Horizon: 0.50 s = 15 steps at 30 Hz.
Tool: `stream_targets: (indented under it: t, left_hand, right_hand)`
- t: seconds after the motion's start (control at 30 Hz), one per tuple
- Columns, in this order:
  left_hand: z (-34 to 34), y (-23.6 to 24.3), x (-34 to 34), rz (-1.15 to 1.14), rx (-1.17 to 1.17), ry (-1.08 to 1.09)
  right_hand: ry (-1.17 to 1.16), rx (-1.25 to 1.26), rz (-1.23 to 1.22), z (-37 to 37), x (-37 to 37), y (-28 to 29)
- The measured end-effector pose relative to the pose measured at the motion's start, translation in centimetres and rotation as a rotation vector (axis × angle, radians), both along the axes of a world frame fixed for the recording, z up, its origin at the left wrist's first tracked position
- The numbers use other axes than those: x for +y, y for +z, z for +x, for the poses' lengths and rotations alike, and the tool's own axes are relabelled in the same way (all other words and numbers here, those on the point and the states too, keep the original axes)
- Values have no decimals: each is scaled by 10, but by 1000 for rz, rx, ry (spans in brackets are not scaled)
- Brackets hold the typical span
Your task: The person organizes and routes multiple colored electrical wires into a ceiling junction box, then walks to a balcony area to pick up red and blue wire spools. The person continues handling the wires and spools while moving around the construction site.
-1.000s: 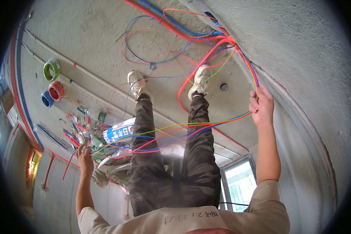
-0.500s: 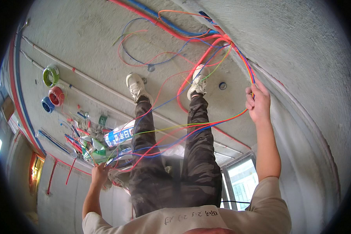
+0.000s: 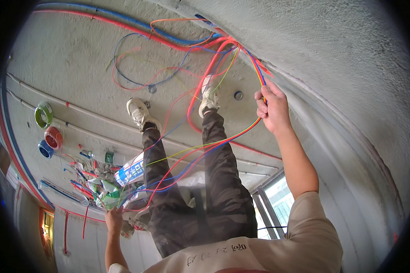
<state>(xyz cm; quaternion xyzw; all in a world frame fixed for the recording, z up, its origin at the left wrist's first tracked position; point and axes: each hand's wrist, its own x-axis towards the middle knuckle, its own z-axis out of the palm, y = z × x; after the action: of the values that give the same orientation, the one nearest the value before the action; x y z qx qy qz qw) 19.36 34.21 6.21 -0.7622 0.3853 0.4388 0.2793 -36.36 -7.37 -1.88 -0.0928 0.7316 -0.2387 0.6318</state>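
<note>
A bundle of thin electrical wires (image 3: pixel 258 68), red, blue and yellow-green, comes out of a red conduit (image 3: pixel 205 68) at the foot of the wall. My right hand (image 3: pixel 274 108) is closed around this bundle a short way from the conduit mouth. From there the wires sag across my legs toward the lower left. My left hand (image 3: pixel 114 218) is closed on their far stretch, beside a green and white bag (image 3: pixel 108 200); its fingertips are small and partly hidden. Loose loops of red and blue wire lie on the floor ahead of my shoes.
Green (image 3: pixel 38 117), red (image 3: pixel 53 138) and blue (image 3: pixel 45 149) wire coils lie on the floor at left. Nearby are a blue and white package (image 3: pixel 131 171) and scattered scraps. Pale conduits (image 3: pixel 100 119) cross the floor. The rough wall (image 3: pixel 332 59) rises at right.
The view has swung, so the floor, wall and right hand appear farther left. Both hands keep their grip, and the wires remain stretched between them.
</note>
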Motion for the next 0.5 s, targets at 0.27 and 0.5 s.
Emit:
stream_targets:
  t: [0.27,0.5]
  left_hand:
    - [17,-12,30,-187,3,623]
    - [36,-15,53,-259,65,730]
  right_hand:
    - [-10,25,16,3,4,-2]
    - [-25,8,-10,-4,9,-3]
